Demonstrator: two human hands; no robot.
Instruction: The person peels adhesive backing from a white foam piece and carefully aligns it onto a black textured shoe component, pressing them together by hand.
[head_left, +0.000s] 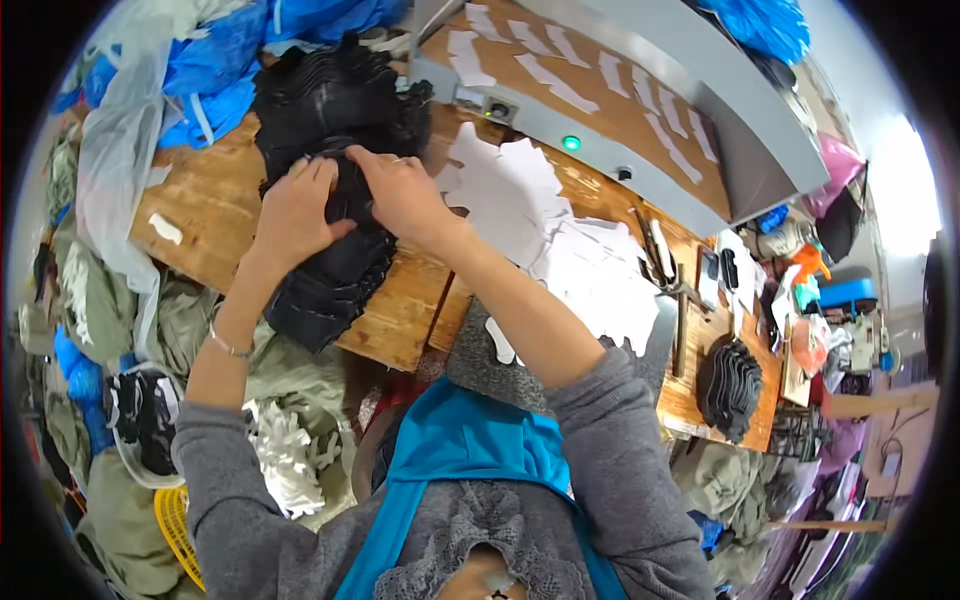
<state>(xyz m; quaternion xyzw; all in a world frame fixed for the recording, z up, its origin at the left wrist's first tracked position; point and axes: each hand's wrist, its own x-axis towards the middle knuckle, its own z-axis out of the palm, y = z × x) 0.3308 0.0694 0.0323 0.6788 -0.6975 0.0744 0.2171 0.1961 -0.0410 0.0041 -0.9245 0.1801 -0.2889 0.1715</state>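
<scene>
A long pile of layered black cut pieces (325,95), leather-like, lies across the wooden table. Both my hands are at its middle. My left hand (295,212) has its fingers bent over a raised black fold, with the thumb pointing right across the pile. Close by on the right, my right hand (403,197) grips the same fold, its index finger along the top edge. The fingertips are partly hidden against the black material. More black pieces (325,295) hang toward the table's near edge.
White cut sheets (600,275) spread right of my hands, beside a grey box (640,195) with a lit green button and white strips on its brown surface. Tools (660,250) and another black stack (732,388) sit farther right. Blue bags (210,65) crowd the far left.
</scene>
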